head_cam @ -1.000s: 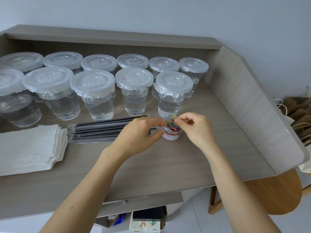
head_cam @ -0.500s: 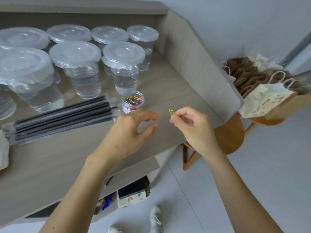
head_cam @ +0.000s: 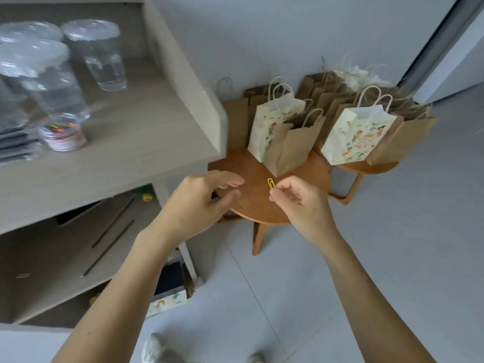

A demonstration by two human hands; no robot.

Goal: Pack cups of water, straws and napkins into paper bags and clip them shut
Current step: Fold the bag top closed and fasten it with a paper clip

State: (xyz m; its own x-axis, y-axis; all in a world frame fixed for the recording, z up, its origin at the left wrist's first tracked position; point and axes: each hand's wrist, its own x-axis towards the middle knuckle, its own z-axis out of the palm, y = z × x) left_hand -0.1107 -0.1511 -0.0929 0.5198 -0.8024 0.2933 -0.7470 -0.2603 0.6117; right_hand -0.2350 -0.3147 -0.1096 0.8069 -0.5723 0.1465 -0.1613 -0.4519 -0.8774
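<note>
My right hand [head_cam: 301,203] pinches a yellow paper clip [head_cam: 271,183] above a round wooden stool [head_cam: 251,205]. My left hand [head_cam: 199,203] hovers beside it over the stool's near edge, fingers loosely spread, holding nothing. On the stool stand a brown paper bag [head_cam: 290,150] and a printed white bag [head_cam: 269,127], both open at the top. A small tub of coloured paper clips [head_cam: 62,134] sits on the desk at the left, in front of lidded cups of water [head_cam: 97,53]. Black straws [head_cam: 13,145] show at the left edge.
A second stool [head_cam: 366,167] at the right carries another printed bag [head_cam: 358,134] and several brown bags [head_cam: 400,137]. The desk's raised side panel [head_cam: 183,74] stands between desk and stools. Shelves and a box [head_cam: 167,297] sit under the desk. White tiled floor spreads to the right.
I have turned right from the desk to the stools. My right hand lifted a yellow clip out of the tub and carried it over the stool; my left hand let go of the tub and followed.
</note>
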